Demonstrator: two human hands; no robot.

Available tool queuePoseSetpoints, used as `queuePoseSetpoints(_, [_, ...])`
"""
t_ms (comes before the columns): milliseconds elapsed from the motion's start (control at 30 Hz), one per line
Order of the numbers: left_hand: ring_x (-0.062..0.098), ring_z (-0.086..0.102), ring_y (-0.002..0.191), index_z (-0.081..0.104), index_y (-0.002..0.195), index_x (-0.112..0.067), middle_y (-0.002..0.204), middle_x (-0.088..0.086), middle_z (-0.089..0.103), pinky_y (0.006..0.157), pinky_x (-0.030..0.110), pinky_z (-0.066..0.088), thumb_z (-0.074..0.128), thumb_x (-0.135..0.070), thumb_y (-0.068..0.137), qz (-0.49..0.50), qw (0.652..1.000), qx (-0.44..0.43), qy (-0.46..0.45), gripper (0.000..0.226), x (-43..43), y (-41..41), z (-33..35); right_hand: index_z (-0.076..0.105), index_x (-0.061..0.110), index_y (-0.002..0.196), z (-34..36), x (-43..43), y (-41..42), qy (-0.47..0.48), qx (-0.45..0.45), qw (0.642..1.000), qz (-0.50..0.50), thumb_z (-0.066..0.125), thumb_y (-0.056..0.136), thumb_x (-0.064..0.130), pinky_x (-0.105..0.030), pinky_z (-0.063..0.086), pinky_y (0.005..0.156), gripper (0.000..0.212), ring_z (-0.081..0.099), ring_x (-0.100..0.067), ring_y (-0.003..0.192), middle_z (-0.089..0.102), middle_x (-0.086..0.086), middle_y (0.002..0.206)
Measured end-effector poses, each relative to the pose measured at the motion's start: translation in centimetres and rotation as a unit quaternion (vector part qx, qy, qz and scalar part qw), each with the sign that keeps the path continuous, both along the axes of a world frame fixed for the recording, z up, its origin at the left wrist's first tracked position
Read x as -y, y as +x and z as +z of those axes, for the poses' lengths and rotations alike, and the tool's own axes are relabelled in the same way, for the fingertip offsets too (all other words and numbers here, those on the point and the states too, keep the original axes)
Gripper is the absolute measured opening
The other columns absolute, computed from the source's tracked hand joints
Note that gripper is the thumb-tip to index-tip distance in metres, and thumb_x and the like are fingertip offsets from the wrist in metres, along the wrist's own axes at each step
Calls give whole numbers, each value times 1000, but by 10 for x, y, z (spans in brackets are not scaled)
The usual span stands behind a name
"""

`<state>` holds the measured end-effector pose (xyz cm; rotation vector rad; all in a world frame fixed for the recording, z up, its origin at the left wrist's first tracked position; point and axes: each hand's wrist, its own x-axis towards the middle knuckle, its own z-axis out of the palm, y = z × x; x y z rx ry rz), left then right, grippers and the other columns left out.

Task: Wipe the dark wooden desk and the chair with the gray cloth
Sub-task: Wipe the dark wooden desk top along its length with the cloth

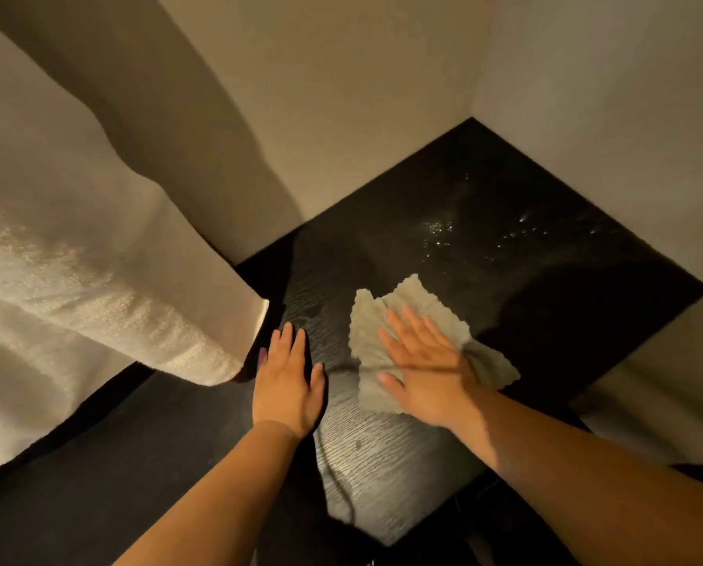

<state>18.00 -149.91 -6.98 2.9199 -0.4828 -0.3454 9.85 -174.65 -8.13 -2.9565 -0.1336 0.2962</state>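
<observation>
The dark wooden desk fills the middle and right of the head view, its far corner set against the walls. Wet droplets glint on its far part. A crumpled gray cloth lies on the desktop. My right hand presses flat on the cloth with fingers spread. My left hand rests flat on the bare desktop just left of the cloth, holding nothing. No chair can be made out.
A cream upholstered piece with a textured surface juts in from the left, its end close to my left hand. Pale walls meet behind the desk corner. A thin dark cord trails over the desk's near part.
</observation>
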Motion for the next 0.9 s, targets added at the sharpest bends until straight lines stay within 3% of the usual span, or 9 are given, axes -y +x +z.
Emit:
queuePoseSetpoints(100, [27, -1, 163, 19, 167, -17, 176, 9, 5, 131, 47, -1, 37, -54, 101, -28, 999, -18, -6, 78, 39, -17, 1, 45, 23, 157, -8, 7, -56, 20, 14, 998, 52, 44, 99, 65, -48, 17, 129, 72, 5, -25, 162, 14, -3, 175])
queuePoseSetpoints(300, [27, -11, 162, 12, 168, -17, 176, 8, -1, 130, 53, -7, 32, -65, 99, -25, 1000, -3, 19, 86, 101, -30, -8, 27, 24, 165, 5, 95, -62, -37, -14, 996, -77, 31, 97, 70, -43, -6, 129, 82, -8, -23, 162, 0, -3, 176])
queuePoseSetpoints(367, [27, -9, 162, 12, 168, -19, 176, 7, 0, 130, 53, -5, 28, -67, 98, -21, 999, 15, 26, 87, 104, -31, -12, 20, 20, 166, 6, 105, -65, -41, -25, 991, -122, 24, 98, 70, -46, -2, 131, 85, -9, -27, 162, 0, -9, 176])
queuePoseSetpoints(433, [27, -6, 162, 14, 168, -18, 176, 7, 3, 130, 54, -1, 28, -66, 97, -24, 999, 26, 25, 86, 103, -31, -15, 30, 21, 163, 0, 86, -71, -13, -6, 987, -159, 30, 99, 67, -49, 5, 131, 79, -2, -31, 162, 7, -10, 176])
queuePoseSetpoints(600, [28, -1, 163, 18, 168, -18, 176, 8, 6, 130, 56, 2, 28, -65, 97, -27, 998, 37, 31, 86, 102, -33, -18, 51, 26, 154, -11, 14, -103, 27, 27, 998, -53, 46, 99, 65, -49, 16, 130, 68, 3, -24, 163, 15, 1, 175])
queuePoseSetpoints(700, [28, 0, 163, 19, 167, -17, 176, 9, 8, 130, 56, 2, 29, -64, 96, -26, 999, 34, 23, 85, 102, -31, -17, 44, 26, 158, -13, 47, -99, 31, 19, 999, -9, 43, 99, 69, -48, 7, 130, 73, -3, -23, 163, 2, 1, 176])
queuePoseSetpoints(767, [27, -1, 163, 18, 167, -18, 176, 8, 7, 130, 55, 2, 30, -62, 96, -25, 999, 36, 23, 85, 103, -31, -18, 37, 21, 161, -17, 82, -88, -5, 15, 998, -66, 35, 100, 73, -44, 1, 130, 81, -2, -26, 162, 0, -3, 175])
queuePoseSetpoints(833, [26, -3, 163, 17, 167, -19, 176, 7, 7, 130, 54, 0, 31, -61, 96, -21, 999, 37, 16, 84, 103, -31, -17, 15, 18, 166, -15, 117, -75, -49, -7, 987, -150, 13, 100, 76, -47, 3, 130, 88, -9, -26, 162, -3, -9, 175])
queuePoseSetpoints(900, [25, -3, 163, 17, 167, -19, 176, 7, 8, 130, 53, -2, 34, -59, 96, -21, 999, 37, 2, 83, 105, -32, -17, -5, 21, 167, -9, 135, -68, -63, -28, 969, -238, 7, 101, 74, -46, -1, 131, 86, -18, -23, 160, -12, -7, 175])
